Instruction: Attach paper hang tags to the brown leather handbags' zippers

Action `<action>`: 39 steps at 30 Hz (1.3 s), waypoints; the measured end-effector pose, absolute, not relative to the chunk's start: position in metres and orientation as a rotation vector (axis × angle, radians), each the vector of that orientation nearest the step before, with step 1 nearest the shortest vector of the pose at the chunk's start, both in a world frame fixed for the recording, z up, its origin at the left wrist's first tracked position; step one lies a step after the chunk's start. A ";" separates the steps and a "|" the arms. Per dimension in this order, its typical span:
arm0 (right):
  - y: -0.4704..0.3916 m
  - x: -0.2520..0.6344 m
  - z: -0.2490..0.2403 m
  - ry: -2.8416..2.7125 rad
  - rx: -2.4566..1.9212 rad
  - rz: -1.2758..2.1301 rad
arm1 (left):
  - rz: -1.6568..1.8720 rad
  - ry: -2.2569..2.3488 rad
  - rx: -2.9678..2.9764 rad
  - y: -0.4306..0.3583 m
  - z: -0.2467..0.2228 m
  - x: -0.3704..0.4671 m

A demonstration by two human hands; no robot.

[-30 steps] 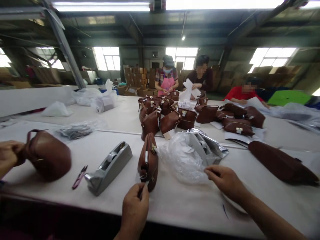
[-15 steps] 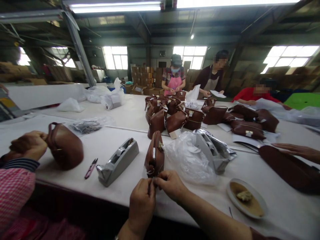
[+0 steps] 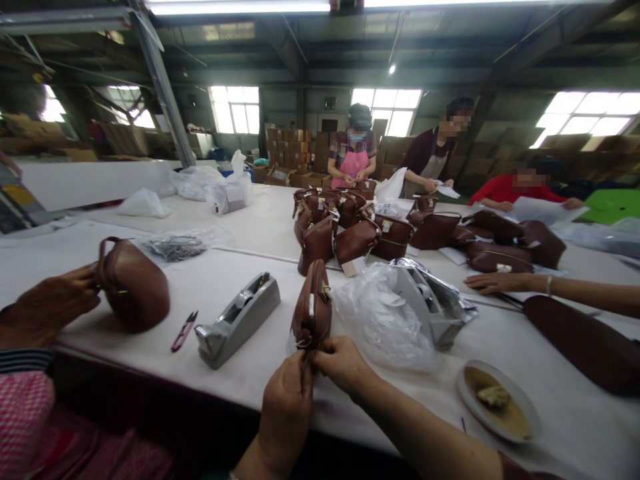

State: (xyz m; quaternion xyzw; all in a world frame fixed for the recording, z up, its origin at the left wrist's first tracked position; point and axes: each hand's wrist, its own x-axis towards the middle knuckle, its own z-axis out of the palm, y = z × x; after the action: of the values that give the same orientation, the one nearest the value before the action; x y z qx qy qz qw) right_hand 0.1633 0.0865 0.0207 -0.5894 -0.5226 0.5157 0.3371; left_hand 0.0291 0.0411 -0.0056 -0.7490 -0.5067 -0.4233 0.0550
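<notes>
A small brown leather bag with a zip stands on the white table, its narrow end toward me. My left hand is closed in a pinch at the near end of this bag, low down. Right beside it, my right hand pinches at the same spot, thumb and fingers pressed together. Both seem to grip a thin dark part of the bag, largely covered by the fingertips. Left of the bag lies a grey tape dispenser, and to the right is crumpled clear plastic.
Pink snips lie left of the dispenser. A co-worker's hand holds another brown bag. A second dispenser and a plate are on the right. Several bags and people are beyond.
At the right, a co-worker's hand has moved left across the table. The left co-worker's hand has shifted on the bag's handle. My hands remain pinched at the bag's near end.
</notes>
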 end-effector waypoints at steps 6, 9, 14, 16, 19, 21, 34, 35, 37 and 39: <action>0.087 0.164 0.023 -1.330 -1.581 1.362 | -1.343 -1.582 -2.353 0.042 -0.008 0.027; 0.084 0.167 0.029 -1.307 -1.513 1.420 | -1.449 -1.750 -2.400 0.041 -0.002 0.028; 0.075 0.172 0.028 -1.258 -1.394 1.485 | -1.697 -2.338 -2.352 0.041 0.014 0.034; 0.073 0.173 0.024 -1.251 -1.374 1.471 | -1.838 -2.618 -2.277 0.041 0.020 0.037; 0.072 0.171 0.017 -1.272 -1.343 1.430 | -2.195 -2.962 -2.012 0.043 0.023 0.039; 0.072 0.170 0.014 -1.293 -1.335 1.393 | -2.375 -3.077 -1.829 0.044 0.024 0.040; 0.076 0.156 -0.001 -1.100 -1.522 1.380 | -2.288 -3.000 -1.891 0.040 0.014 0.043; 0.077 0.155 -0.003 -1.102 -1.536 1.369 | -2.284 -3.018 -1.875 0.039 0.013 0.044; 0.079 0.155 -0.007 -1.109 -1.552 1.351 | -2.258 -3.035 -1.886 0.039 0.013 0.044; 0.080 0.157 -0.008 -1.122 -1.551 1.359 | -2.209 -3.017 -1.919 0.038 0.013 0.043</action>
State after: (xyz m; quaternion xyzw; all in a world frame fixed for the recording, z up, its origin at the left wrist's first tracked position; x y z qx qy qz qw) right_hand 0.1572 0.0802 -0.0079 -0.6092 -0.4408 0.5340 0.3865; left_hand 0.0434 0.0376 0.0128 -0.3938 -0.6191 -0.4533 -0.5061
